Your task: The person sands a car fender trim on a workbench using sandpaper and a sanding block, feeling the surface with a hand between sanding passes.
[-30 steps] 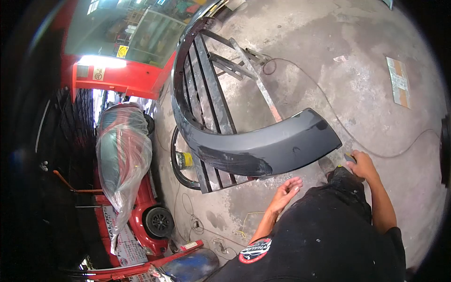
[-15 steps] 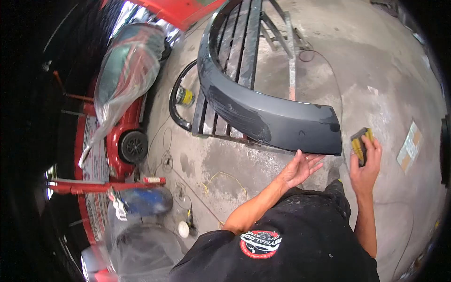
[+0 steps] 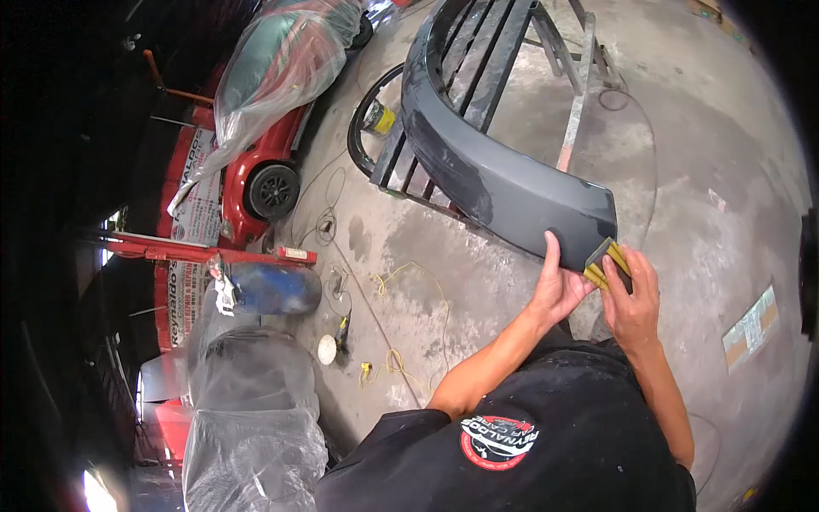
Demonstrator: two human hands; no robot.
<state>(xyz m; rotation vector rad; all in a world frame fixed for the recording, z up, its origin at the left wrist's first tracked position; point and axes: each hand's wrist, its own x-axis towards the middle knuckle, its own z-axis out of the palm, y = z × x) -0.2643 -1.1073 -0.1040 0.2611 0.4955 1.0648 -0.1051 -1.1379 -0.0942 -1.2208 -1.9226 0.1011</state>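
A dark grey wheel-arch flare point(image 3: 512, 183), curved and patchy with wet-looking marks, lies across a slatted stand point(image 3: 490, 90). My left hand point(image 3: 559, 292) grips the flare's near lower edge, thumb over the top face and fingers partly hidden beneath. In my right hand point(image 3: 636, 299) is a yellow and black sanding block point(image 3: 607, 264), pinched between thumb and fingers and set against the flare's near end corner. Its contact face is hidden.
A second curved dark trim piece point(image 3: 358, 141) and a yellow-labelled tin point(image 3: 379, 118) are beside the stand. Left are a plastic-draped red car point(image 3: 243, 205), a blue cylinder point(image 3: 275, 288) and a polisher-like tool point(image 3: 328, 348). Cables point(image 3: 439, 299) cross the floor; taped cardboard point(image 3: 751, 328) lies right.
My right hand has brought the sanding block leftward onto the flare's end. My left hand has closed its thumb over the edge. The view has shifted, so the surroundings sit differently.
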